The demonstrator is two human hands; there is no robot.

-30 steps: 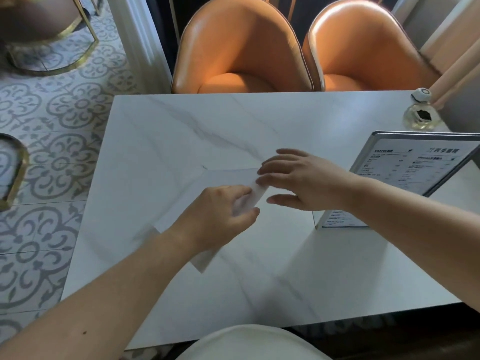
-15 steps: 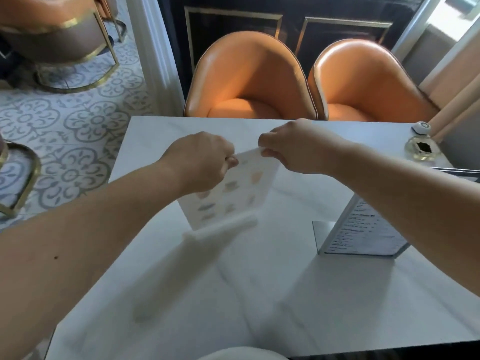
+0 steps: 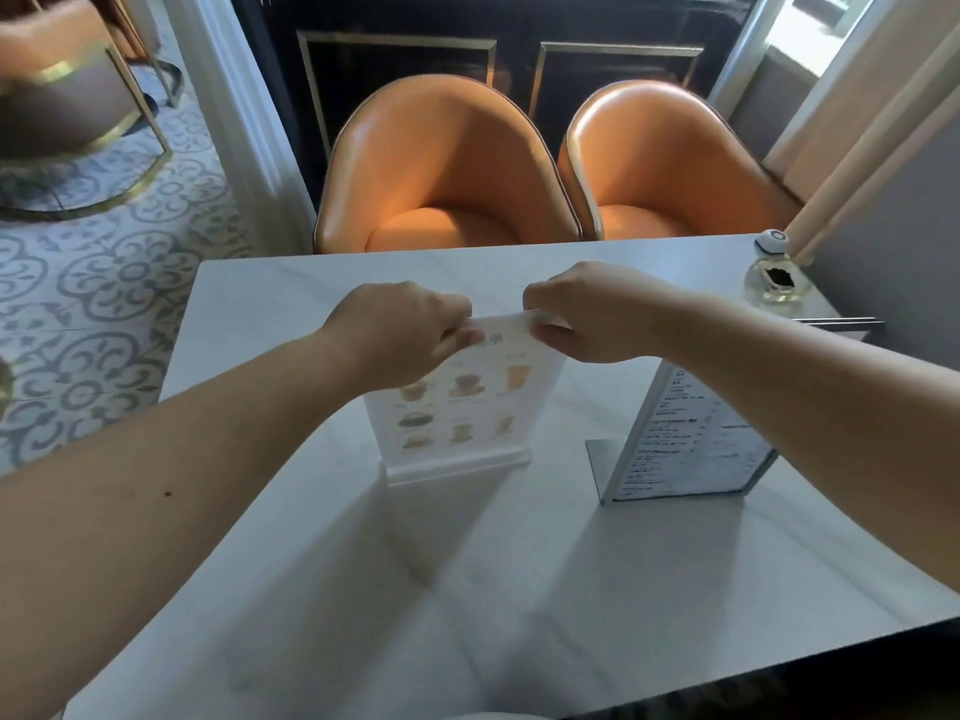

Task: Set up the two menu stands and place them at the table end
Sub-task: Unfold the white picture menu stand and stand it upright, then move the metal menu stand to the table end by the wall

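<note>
A clear acrylic menu stand (image 3: 457,407) with pictures of drinks and cakes stands upright on its white base in the middle of the white marble table (image 3: 363,589). My left hand (image 3: 400,330) pinches its top left corner and my right hand (image 3: 587,314) pinches its top right corner. A second menu stand (image 3: 691,439), metal-framed with printed text, stands upright to the right, under my right forearm, which hides its upper part.
A round glass bottle (image 3: 774,285) with a white cap sits at the table's far right corner. Two orange chairs (image 3: 447,174) stand behind the far edge. A wall and curtain run along the right side. Patterned floor lies to the left.
The picture menu stand lay flat on the table a second ago. Both hands lifted it by its top edge and it now stands upright on its base.
</note>
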